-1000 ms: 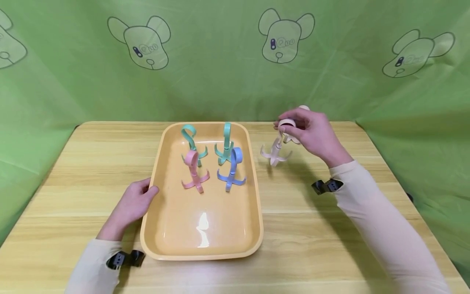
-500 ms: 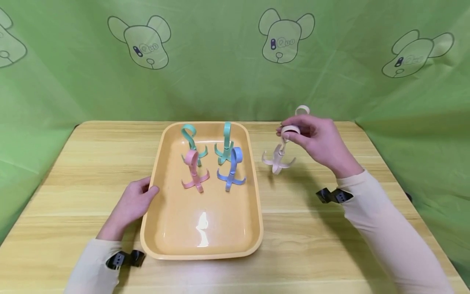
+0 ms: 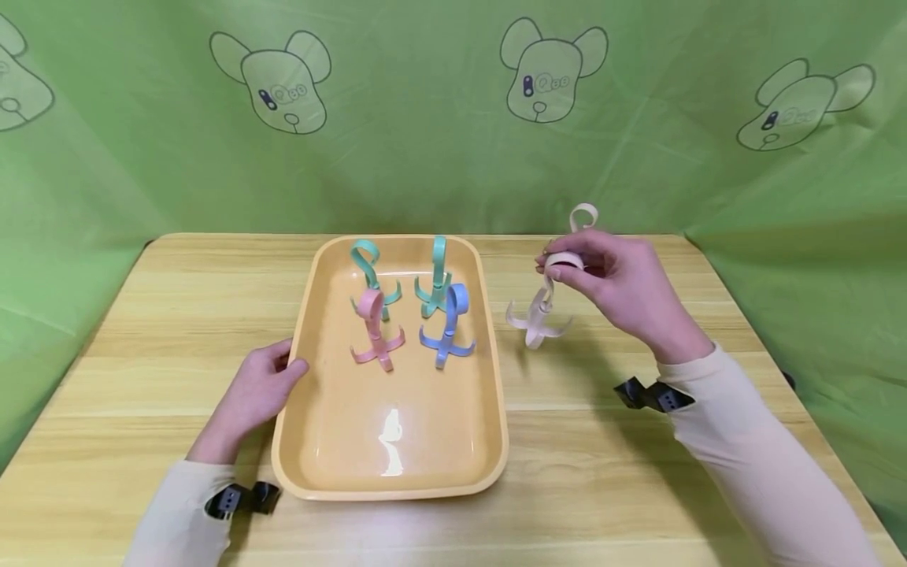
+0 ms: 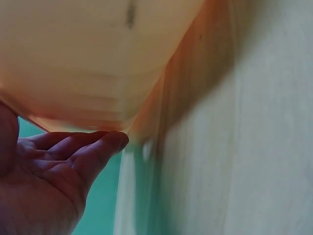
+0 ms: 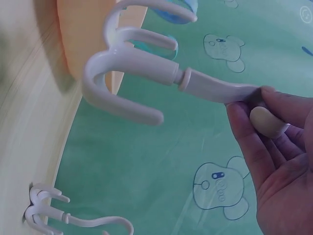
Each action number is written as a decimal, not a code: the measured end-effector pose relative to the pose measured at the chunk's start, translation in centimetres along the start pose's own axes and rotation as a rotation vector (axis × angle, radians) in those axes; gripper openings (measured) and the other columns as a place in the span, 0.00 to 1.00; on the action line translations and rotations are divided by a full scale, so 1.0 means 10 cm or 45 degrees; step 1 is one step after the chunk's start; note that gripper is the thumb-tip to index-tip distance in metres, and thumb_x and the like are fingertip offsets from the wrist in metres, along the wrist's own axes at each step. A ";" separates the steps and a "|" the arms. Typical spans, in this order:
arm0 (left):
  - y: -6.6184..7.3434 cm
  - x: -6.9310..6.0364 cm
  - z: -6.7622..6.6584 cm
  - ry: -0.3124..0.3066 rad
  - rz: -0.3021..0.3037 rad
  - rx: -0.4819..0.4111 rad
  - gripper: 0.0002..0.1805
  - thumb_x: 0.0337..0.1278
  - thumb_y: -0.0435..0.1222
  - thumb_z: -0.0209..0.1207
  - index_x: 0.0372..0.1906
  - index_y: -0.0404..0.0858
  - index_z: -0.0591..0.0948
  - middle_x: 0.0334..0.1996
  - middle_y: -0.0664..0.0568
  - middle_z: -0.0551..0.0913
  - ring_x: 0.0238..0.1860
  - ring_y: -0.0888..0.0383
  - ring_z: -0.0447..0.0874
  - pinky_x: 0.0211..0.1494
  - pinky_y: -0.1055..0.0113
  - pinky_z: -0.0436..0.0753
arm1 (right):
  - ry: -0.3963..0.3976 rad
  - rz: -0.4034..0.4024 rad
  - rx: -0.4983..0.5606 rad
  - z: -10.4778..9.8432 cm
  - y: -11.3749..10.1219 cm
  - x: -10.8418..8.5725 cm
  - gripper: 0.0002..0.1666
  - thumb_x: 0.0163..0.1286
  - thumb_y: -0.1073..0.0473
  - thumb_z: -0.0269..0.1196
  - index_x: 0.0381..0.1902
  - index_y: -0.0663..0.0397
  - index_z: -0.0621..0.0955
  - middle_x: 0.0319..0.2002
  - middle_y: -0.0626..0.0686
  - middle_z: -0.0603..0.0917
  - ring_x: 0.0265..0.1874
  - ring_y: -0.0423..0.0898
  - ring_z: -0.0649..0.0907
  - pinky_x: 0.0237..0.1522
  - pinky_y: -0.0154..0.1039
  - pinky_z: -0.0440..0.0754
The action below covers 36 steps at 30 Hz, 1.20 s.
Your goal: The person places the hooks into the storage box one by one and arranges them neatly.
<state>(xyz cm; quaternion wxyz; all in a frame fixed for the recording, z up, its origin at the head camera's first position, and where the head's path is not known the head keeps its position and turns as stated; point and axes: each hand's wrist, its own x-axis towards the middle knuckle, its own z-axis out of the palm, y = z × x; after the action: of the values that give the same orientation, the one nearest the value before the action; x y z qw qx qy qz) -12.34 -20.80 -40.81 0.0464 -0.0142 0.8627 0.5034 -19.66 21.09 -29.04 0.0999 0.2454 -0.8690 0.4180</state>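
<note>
My right hand pinches the looped stem of a pale pinkish-white four-claw hanger hook. The hook hangs above the table, claws down, just right of the yellow-orange tray. In the right wrist view, thumb and fingers grip its curved stem. At the tray's left side, my left hand holds the rim, thumb over the edge and fingers against the outer wall. Standing in the tray are two green hooks, a pink hook and a blue hook.
Behind my right hand a second whitish hook stands on the wooden table; its claws show in the right wrist view. A green cloth with printed mouse heads hangs along the back and sides.
My right hand has drawn back toward me and slightly right with the whitish hook, uncovering the loop of the hook behind. The left hand and tray have stayed put.
</note>
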 end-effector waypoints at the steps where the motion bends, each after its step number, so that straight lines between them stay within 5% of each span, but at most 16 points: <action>1: 0.00 0.00 0.00 0.000 0.000 0.001 0.23 0.64 0.31 0.51 0.61 0.23 0.74 0.41 0.33 0.84 0.32 0.50 0.85 0.32 0.65 0.85 | -0.001 -0.001 -0.003 0.00 -0.01 -0.01 0.10 0.64 0.62 0.68 0.44 0.55 0.86 0.39 0.47 0.88 0.35 0.42 0.86 0.37 0.29 0.83; 22: 0.01 0.00 0.00 -0.010 0.004 0.009 0.23 0.63 0.31 0.51 0.61 0.23 0.75 0.40 0.33 0.84 0.31 0.51 0.85 0.31 0.65 0.85 | -0.009 -0.184 -0.086 0.07 -0.40 -0.22 0.10 0.61 0.67 0.70 0.41 0.51 0.87 0.38 0.40 0.86 0.32 0.37 0.85 0.34 0.29 0.83; 36: 0.01 0.00 -0.01 -0.020 0.021 0.005 0.23 0.65 0.30 0.50 0.61 0.22 0.74 0.41 0.32 0.84 0.30 0.51 0.85 0.31 0.65 0.85 | -0.136 -0.380 0.038 0.22 -0.55 -0.18 0.16 0.57 0.73 0.71 0.42 0.54 0.87 0.38 0.42 0.87 0.34 0.40 0.85 0.37 0.32 0.84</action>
<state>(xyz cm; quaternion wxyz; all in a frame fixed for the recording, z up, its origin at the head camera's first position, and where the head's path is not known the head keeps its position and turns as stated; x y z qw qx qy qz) -12.31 -20.81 -40.67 0.0490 -0.0032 0.8633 0.5023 -15.21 17.13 -27.38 0.1107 0.3953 -0.8205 0.3977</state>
